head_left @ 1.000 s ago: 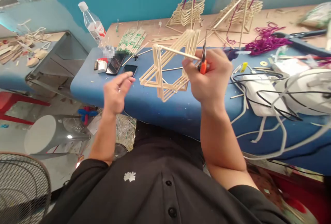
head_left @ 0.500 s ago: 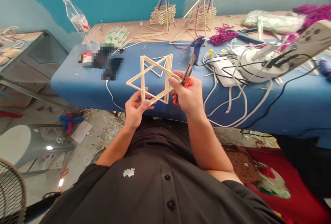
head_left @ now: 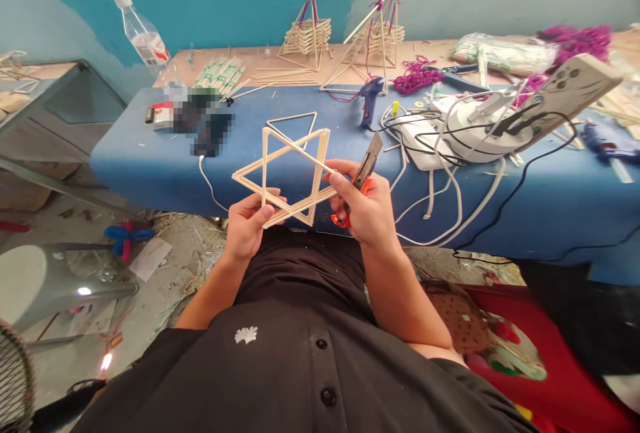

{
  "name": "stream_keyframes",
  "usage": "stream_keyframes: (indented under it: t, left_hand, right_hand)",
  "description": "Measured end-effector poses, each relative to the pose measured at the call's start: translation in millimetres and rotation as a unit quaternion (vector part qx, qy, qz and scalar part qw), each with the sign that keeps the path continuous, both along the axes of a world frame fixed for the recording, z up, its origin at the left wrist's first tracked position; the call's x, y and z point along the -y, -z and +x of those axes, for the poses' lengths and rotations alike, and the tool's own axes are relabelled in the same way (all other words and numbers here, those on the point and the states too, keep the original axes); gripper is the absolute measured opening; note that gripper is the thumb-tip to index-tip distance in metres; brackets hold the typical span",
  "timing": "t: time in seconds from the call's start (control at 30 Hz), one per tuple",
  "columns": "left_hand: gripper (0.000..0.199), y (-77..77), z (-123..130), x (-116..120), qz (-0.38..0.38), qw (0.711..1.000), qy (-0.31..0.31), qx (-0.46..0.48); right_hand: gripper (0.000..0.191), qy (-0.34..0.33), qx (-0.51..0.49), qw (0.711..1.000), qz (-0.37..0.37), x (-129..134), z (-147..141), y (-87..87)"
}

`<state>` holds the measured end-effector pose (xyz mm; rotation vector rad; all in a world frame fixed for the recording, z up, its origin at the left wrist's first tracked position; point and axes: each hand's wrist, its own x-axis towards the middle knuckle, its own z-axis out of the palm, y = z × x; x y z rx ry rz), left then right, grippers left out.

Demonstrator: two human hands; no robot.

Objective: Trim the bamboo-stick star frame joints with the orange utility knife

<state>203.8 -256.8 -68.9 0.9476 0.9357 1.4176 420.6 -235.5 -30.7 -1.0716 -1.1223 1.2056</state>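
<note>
Between my hands is a six-pointed star frame (head_left: 265,173) of pale wooden sticks, held up over the front edge of the blue-covered table. My left hand (head_left: 247,223) pinches its lower left corner between thumb and fingers. My right hand (head_left: 367,203) grips the star's right point and also carries an orange utility knife (head_left: 369,159), its blade sticking up past the thumb. Behind the star, a stick triangle (head_left: 293,117) lies on the table. A blue glue gun (head_left: 370,103) stands just beyond my right hand.
Pyramid-shaped stick models (head_left: 307,36) stand at the back, near purple yarn (head_left: 417,76). A plastic bottle (head_left: 145,39) is at the back left. On the right, a white power strip (head_left: 420,139) and tangled cables surround a white stand (head_left: 500,119). A fan (head_left: 15,379) is at lower left.
Both hands have brought the star lower and closer to my body, slightly leftward. The triangle and the glue gun behind it now show more fully. My view has shifted a little.
</note>
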Motion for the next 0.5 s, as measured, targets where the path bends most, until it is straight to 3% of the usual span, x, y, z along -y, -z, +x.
stream_keyframes:
  t: [0.33, 0.5]
  left_hand:
    - [0.056, -2.1, -4.0, 7.9, 0.005, 1.000, -0.024, -0.019]
    - [0.054, -3.9, -8.9, 10.6, 0.019, 0.999, -0.037, -0.028]
  right_hand:
    - [0.061, -0.002, 0.034, 0.999, 0.003, 2.1, -2.4, 10.0]
    - [0.055, 0.042, 0.135, 0.989, 0.044, 8.9, 12.9, 5.3]
